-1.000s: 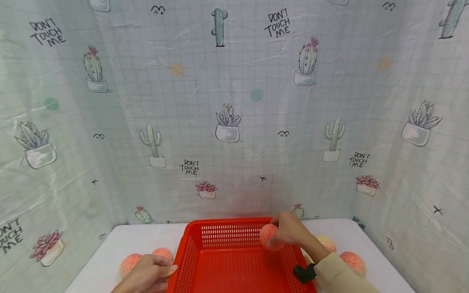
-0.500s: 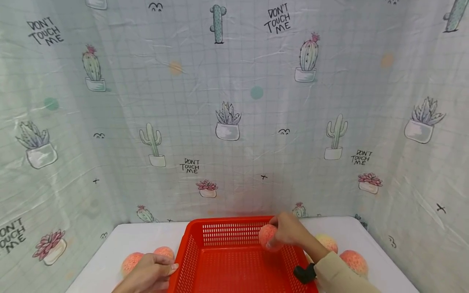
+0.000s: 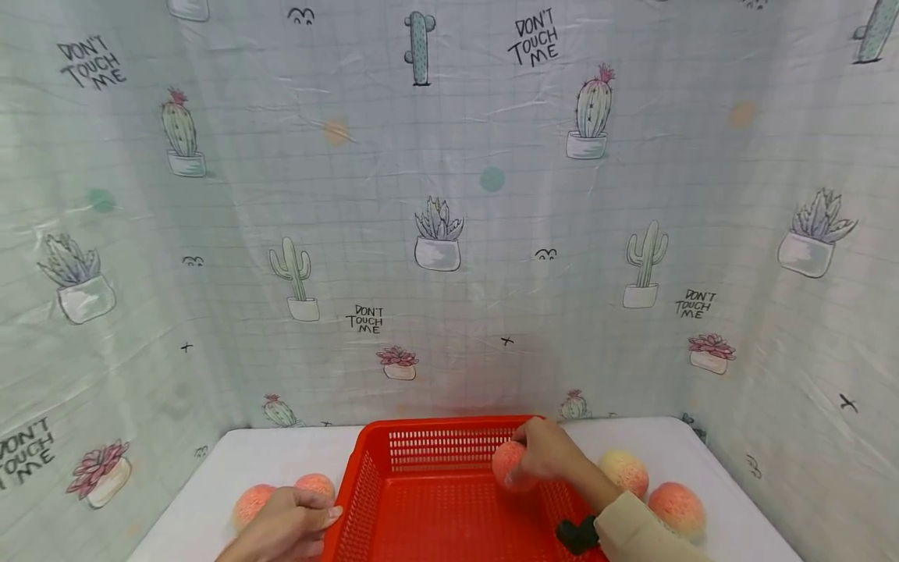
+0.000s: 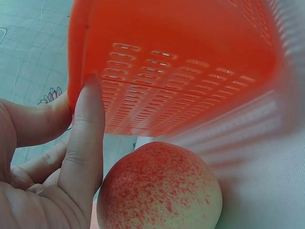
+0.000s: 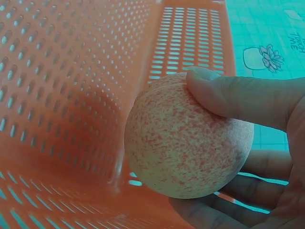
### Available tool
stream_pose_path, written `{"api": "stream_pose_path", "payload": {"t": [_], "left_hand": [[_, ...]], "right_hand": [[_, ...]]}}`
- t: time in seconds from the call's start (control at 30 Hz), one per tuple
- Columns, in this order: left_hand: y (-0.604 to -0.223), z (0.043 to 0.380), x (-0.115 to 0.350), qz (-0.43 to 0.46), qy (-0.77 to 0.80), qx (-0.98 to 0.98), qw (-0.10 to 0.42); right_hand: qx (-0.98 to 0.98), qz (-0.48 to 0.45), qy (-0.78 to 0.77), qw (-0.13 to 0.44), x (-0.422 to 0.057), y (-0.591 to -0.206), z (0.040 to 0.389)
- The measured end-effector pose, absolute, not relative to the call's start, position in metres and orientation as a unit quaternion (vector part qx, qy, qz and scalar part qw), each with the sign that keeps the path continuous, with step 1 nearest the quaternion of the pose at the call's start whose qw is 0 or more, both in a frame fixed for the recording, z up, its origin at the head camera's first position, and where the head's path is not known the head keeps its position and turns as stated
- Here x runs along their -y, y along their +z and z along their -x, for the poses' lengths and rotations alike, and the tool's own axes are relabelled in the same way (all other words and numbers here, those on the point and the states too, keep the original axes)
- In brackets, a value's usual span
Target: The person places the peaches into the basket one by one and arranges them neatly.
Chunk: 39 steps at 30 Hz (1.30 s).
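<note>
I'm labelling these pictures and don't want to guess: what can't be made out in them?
Head view: the near end of the red basket, cut off by the bottom edge.
Head view: part of one peach, covered by the left hand.
Head view: whatever lies behind the sleeve, which blocks it.
Right wrist view: the far side of the held peach, hidden by its own bulk and the right hand.

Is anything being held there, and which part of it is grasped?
The right grip holds a peach around its right side; the left grip pinches the red basket by its left rim.
</note>
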<state>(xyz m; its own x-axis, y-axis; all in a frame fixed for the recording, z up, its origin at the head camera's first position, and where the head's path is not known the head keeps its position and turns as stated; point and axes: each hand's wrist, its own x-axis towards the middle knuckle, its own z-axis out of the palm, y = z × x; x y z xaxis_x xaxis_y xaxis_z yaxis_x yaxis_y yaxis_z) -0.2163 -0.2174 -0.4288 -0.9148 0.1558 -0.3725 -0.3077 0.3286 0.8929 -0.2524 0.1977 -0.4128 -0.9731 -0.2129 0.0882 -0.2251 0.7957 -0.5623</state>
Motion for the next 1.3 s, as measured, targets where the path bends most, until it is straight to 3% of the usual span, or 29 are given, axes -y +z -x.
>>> {"api": "stream_pose_path", "payload": {"t": [1.07,1.3], "left_hand": [[-0.433,0.219,0.197,0.114,0.538,-0.813,0.19],[-0.433,0.22,0.199,0.101,0.549,-0.806,0.197]], "right_hand": [[0.957,-0.062,0.278,-0.061,-0.194,-0.434,0.252],[0.956,-0.083,0.277,-0.042,-0.198,-0.43,0.251]]}}
